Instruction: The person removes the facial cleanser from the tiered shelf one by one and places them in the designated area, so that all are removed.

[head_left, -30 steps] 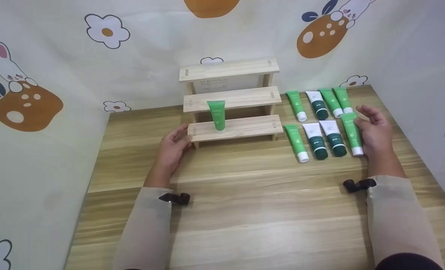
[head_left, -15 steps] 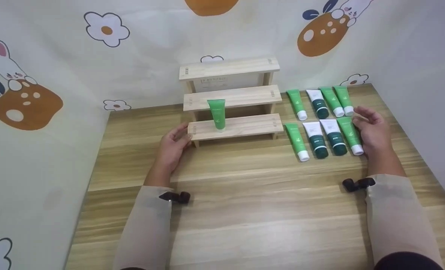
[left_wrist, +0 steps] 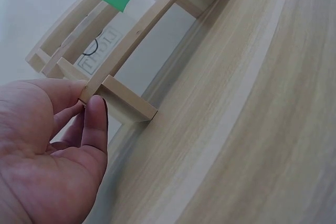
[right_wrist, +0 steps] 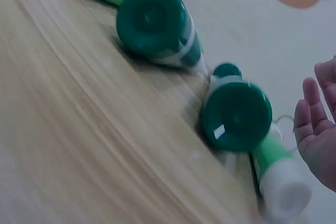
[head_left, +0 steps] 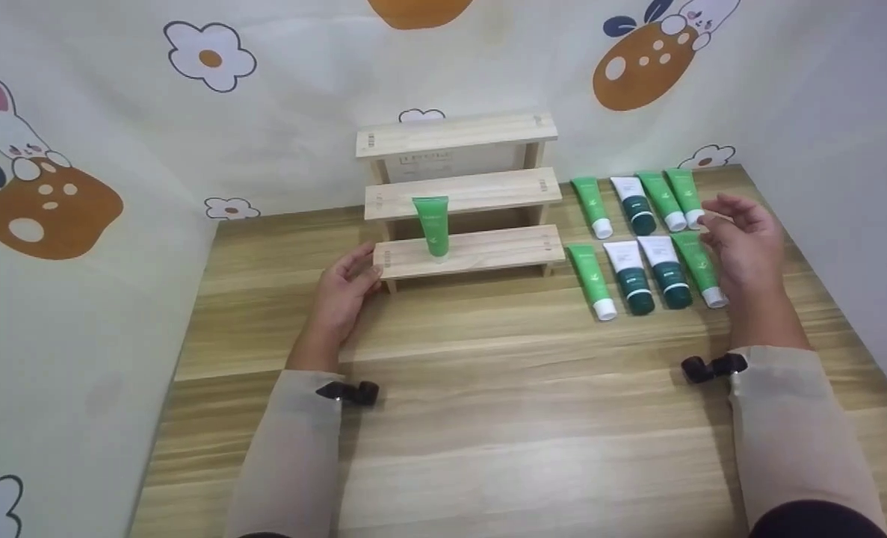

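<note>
My left hand pinches the left end of the lowest step of a three-step wooden display rack; the left wrist view shows thumb and finger at the step's corner. On that step a green squeeze tube stands upright, cap down. At the right, my right hand holds nothing, its fingers loosely bent. It hovers beside the front row's rightmost green tube and partly covers it. Its fingertips overlap the cap of a back-row green tube in the head view.
More tubes lie in two rows right of the rack: green ones with white caps, and white-and-dark-green ones. A patterned cloth hangs close behind the rack and along both sides of the wooden table.
My right hand has let go of the front row's rightmost green tube, which swung closer to its neighbour, and has moved up and back. The left hand stays at the rack.
</note>
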The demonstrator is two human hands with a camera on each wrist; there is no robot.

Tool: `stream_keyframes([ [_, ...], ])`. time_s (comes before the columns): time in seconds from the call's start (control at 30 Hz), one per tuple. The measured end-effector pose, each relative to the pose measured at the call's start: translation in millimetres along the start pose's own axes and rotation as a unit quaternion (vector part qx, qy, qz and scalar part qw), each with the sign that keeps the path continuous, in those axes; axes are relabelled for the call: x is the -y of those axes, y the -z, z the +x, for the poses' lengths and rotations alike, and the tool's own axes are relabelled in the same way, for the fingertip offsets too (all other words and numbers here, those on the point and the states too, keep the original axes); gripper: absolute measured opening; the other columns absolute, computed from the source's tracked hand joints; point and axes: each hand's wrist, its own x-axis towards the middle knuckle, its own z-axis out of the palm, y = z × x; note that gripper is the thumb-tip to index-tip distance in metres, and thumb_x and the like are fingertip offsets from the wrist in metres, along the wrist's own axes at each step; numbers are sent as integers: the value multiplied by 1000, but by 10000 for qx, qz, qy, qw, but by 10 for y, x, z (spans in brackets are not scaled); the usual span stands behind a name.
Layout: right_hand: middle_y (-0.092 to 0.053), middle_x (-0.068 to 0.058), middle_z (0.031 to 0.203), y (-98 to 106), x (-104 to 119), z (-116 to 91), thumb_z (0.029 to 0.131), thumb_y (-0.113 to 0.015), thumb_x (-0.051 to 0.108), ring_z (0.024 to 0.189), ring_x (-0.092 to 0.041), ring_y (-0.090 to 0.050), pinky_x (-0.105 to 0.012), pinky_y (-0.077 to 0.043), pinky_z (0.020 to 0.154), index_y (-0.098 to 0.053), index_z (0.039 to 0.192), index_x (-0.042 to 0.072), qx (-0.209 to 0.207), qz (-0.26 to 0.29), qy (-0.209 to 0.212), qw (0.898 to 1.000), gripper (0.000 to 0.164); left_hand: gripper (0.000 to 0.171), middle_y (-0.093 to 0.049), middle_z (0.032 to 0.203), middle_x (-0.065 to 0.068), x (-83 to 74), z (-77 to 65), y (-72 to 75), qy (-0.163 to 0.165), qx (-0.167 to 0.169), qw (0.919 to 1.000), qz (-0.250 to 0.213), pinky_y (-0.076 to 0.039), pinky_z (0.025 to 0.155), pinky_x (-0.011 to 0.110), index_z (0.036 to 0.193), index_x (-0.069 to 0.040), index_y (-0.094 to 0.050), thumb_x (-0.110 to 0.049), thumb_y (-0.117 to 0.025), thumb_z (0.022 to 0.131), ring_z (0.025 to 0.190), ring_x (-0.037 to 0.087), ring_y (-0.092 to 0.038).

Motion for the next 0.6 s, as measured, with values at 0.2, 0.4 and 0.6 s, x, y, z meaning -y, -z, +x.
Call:
stream_keyframes([
  [0.2, -76, -1, 105, -444, -40, -187, 99, -71, -4, 92, -16, -71, -23, -60, 77, -68, 122, 3, 841, -351, 541, 9944, 25, 50, -55, 161, 5, -6, -13, 3, -1, 24, 10000, -34, -61, 93, 21, 154, -15, -57, -14, -68, 106, 119, 11, -66],
  [0.4, -77, -2, 101, -893, -126, -391, 99, -70, -5, 90, -16, -71, -23, -62, 76, -69, 115, 1, 1659, -362, 787, 9823, 17, 51, -52, 163, 5, 12, 1, 7, -40, 23, 10000, 27, -62, 94, 21, 155, -14, -56, -13, -68, 105, 121, 12, -65],
  [0.6, -77, -1, 99, -1309, -200, -537, 98, -68, -8, 88, -16, -72, -24, -62, 74, -71, 110, 5, 2044, -411, 780, 9749, 18, 51, -52, 164, 4, 9, -3, 7, -23, -3, 10000, -12, -61, 94, 20, 155, -15, -57, -13, -69, 105, 125, 14, -64],
])
